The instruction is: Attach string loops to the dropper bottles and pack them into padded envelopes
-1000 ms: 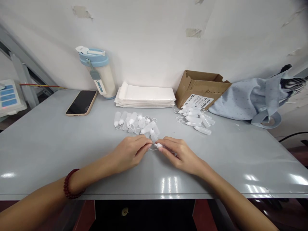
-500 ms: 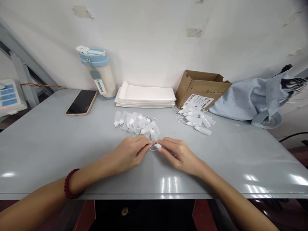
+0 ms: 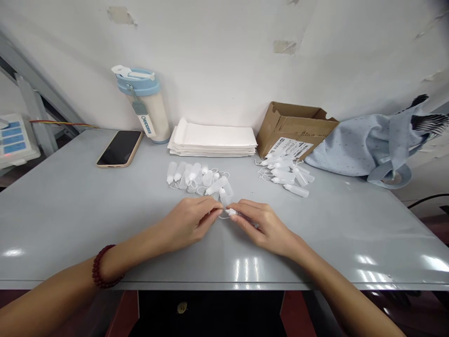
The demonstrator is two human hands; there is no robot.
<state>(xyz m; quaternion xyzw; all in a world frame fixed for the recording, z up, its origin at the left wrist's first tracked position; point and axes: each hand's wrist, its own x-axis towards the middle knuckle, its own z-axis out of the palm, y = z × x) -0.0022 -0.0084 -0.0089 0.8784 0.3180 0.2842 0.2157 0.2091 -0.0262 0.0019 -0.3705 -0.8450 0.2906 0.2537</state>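
Observation:
My right hand is closed around a small translucent squeeze bottle, its white cap end pointing left between thumb and forefinger. The bottle's body is mostly hidden by the fingers. Pinched together just left of the cap are the thumb and forefinger of my left hand; a thin strand runs from them towards the cap, too fine to make out. A white loop hangs below. Right behind the fingertips lies a heap of similar bottles with white caps and thin loops.
A second pile of bottles lies before an open cardboard box. White envelopes are stacked against the wall. A phone and a tumbler stand left; a blue cloth bag rests right. The table's front edge runs under both forearms.
Both hands stay almost in place. The cap in my right fingers shows slightly more plainly, and the view has shifted a little.

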